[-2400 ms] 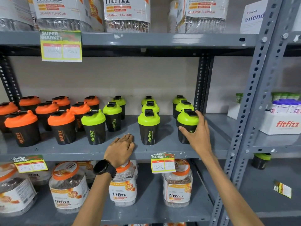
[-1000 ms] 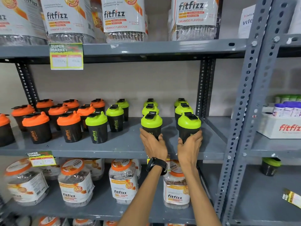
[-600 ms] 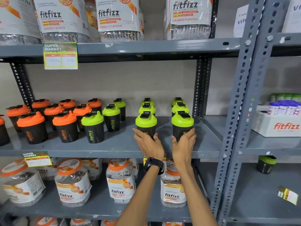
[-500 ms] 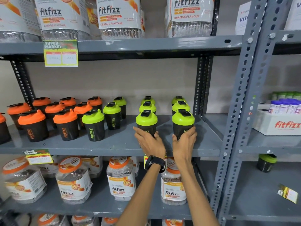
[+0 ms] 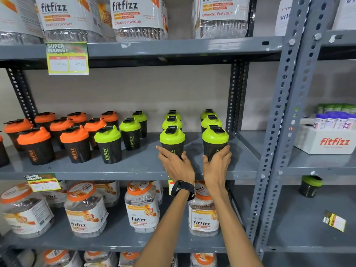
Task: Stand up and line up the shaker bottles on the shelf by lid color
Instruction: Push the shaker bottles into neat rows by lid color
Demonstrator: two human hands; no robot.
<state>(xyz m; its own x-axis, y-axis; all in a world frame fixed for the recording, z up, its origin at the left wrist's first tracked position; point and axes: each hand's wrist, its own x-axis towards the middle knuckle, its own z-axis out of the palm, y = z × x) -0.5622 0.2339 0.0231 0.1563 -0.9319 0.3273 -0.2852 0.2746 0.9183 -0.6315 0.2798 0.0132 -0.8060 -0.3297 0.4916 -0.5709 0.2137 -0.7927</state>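
Observation:
Black shaker bottles stand upright on the grey middle shelf [image 5: 134, 166]. Several orange-lidded bottles [image 5: 74, 145] fill the left; green-lidded ones [image 5: 108, 145] stand in rows from the middle to the right. My left hand [image 5: 176, 163], with a black watch on the wrist, wraps the base of the front green-lidded bottle [image 5: 172, 138] in the second row from the right. My right hand [image 5: 216, 162] grips the base of the front green-lidded bottle [image 5: 214, 140] in the rightmost row. Two more green-lidded bottles stand behind each of them.
Large fitfizz jars [image 5: 141, 209] fill the shelf below and more stand on the shelf above. A perforated grey upright [image 5: 279, 132] bounds the shelf at right. Beyond it stand a white fitfizz box [image 5: 325, 141] and one green-lidded shaker [image 5: 310, 186] lower down.
My left hand moved from the shelf's front edge to the front bottle of the second row. Both hands now hold the two front green-lidded bottles; they have barely shifted in the last second.

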